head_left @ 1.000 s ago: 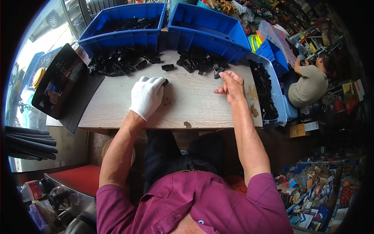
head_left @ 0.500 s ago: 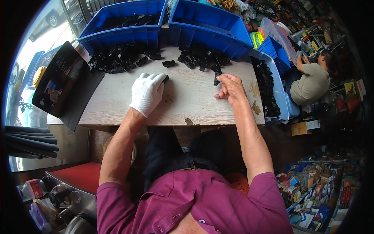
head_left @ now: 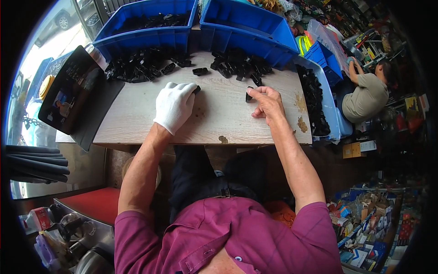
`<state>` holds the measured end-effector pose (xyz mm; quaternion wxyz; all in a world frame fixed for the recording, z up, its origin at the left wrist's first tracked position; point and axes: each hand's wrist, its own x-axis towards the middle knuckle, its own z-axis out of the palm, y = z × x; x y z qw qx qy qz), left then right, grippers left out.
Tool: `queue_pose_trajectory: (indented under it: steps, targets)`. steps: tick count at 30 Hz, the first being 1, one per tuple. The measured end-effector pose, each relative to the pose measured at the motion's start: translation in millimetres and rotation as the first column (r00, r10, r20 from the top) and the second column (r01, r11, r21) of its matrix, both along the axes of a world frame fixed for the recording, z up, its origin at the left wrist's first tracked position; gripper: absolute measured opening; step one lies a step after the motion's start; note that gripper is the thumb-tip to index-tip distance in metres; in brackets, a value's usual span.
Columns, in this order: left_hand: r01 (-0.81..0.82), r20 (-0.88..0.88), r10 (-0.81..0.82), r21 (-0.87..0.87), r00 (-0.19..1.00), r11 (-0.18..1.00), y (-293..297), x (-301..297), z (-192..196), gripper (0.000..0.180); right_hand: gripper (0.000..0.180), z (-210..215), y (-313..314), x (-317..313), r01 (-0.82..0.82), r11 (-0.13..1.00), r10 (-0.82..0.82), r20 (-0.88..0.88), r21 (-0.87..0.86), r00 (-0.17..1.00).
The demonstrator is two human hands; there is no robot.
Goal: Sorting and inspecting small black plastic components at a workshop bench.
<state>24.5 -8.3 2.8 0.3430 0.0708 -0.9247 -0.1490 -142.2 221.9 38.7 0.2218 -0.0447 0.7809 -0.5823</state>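
My left hand (head_left: 175, 106), in a white knit glove, is closed around a small black plastic part (head_left: 196, 89) whose end sticks out by the fingertips. Bare, my right hand (head_left: 268, 103) pinches another black part (head_left: 248, 94) between thumb and fingers over the right side of the table. Beyond my left hand spreads a heap of black plastic parts (head_left: 137, 66). A second heap (head_left: 241, 65) lies farther right, just past my right hand. Between the heaps a single black part (head_left: 200, 71) rests on the wood. The exact kind of these parts is too small to tell.
Two blue bins (head_left: 143, 34) (head_left: 248, 27) stand along the table's far edge, the left one holding black parts. A tablet in a dark folding case (head_left: 73, 96) leans at the left. Beside the table's right edge a pale blue tub (head_left: 335, 123) holds black parts. A person (head_left: 365, 93) sits beyond it.
My right hand has drawn a black part away from the right heap, moving slightly left. My left hand keeps its hold with hardly any shift.
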Motion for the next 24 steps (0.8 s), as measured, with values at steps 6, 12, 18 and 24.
queue_pose_trajectory:
  steps: [6, 12, 18, 24]
  targets:
    - [0.004, 0.002, -0.004, 0.007, 1.0, 1.0, -1, 0, -1, 0.021, 0.033, -7, -2, -2, -0.034, 0.991, 0.045, -0.086, 0.127, 0.995]
    - [0.0, 0.001, 0.0, 0.008, 1.0, 1.0, -1, 1, -2, 0.02, 0.024, 0, -2, 1, -0.027, 0.995, 0.029, -0.023, 0.097, 0.999]
    - [0.004, 0.009, -0.005, 0.006, 1.0, 1.0, -1, 1, -2, 0.021, 0.036, 2, 3, 0, -0.075, 0.996, 0.075, 0.013, 0.053, 0.997]
    - [0.048, -0.016, -0.047, 0.064, 0.999, 0.997, 0, 3, 0, 0.022, 0.046, -1, 3, 0, -0.119, 0.987, 0.127, -0.069, 0.113, 0.99]
